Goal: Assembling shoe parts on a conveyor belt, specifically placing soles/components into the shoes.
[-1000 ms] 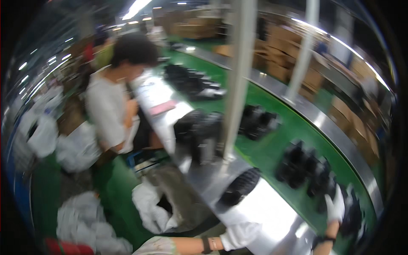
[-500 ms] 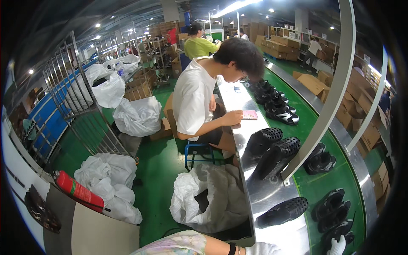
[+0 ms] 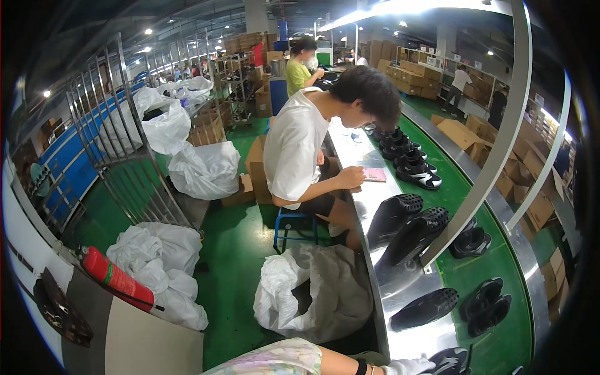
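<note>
My left hand [image 3: 409,366], in a white glove, comes in at the lower edge over the metal bench. Its fingers are closed at the near end of a black shoe [image 3: 450,361], which the lower edge partly cuts off. My right hand is out of view. Farther up the bench lies a black shoe with a studded sole [image 3: 425,309], on its side. Beyond it, two more black shoes [image 3: 417,234] show their soles beside a white post. A pair of black shoes [image 3: 487,306] stands on the green conveyor belt to the right.
A seated co-worker [image 3: 300,147] in a white shirt leans over a pink pad [image 3: 375,175] on the bench. An open white sack [image 3: 331,294] stands on the floor left of the bench. The white post [image 3: 481,169] rises from the bench edge. A fire extinguisher [image 3: 119,280] lies at left.
The black shoe that my right hand touched on the belt is gone from there, and a black shoe is now by my left hand. My right hand has left the view. The view has shifted slightly.
</note>
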The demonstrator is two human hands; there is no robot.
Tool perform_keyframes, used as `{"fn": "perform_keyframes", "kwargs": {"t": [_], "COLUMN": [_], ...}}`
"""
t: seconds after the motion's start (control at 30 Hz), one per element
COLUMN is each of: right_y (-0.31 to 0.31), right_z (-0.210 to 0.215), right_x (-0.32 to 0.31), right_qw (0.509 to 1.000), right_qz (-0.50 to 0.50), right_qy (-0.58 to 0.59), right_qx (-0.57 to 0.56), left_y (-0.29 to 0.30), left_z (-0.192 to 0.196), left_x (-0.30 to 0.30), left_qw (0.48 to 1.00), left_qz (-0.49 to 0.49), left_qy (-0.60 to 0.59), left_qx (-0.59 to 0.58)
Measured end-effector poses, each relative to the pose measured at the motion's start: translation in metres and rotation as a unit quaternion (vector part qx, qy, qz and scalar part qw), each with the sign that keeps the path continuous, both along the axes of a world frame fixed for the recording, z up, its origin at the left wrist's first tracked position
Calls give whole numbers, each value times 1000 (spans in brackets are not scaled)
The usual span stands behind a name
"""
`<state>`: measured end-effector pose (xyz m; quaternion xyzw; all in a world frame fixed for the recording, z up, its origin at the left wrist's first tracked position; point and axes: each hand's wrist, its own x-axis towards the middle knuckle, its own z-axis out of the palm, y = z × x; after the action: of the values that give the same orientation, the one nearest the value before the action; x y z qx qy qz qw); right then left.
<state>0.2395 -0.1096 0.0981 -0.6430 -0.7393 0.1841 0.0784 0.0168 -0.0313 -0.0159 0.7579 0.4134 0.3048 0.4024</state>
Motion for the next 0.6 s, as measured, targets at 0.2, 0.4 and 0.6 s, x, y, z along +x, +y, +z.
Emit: {"fn": "perform_keyframes", "kwargs": {"t": [0.2,0.4,0.6], "right_y": [-42,-48,-43], "right_z": [-10,2,-103], "right_x": [-27,20,96], "right_qw": [1000,983,989], "right_qz": [16,-155,-133], "right_qy": [-11,90,-61], "right_qx": [-16,-33,30], "left_y": [-24,-13,-26], "left_z": [18,11,50], "left_x": [18,34,84], "left_qw": [993,964,897], "left_qz": [-29,70,-97], "left_qy": [70,46,-123], "left_qx": [-90,253,414]}}
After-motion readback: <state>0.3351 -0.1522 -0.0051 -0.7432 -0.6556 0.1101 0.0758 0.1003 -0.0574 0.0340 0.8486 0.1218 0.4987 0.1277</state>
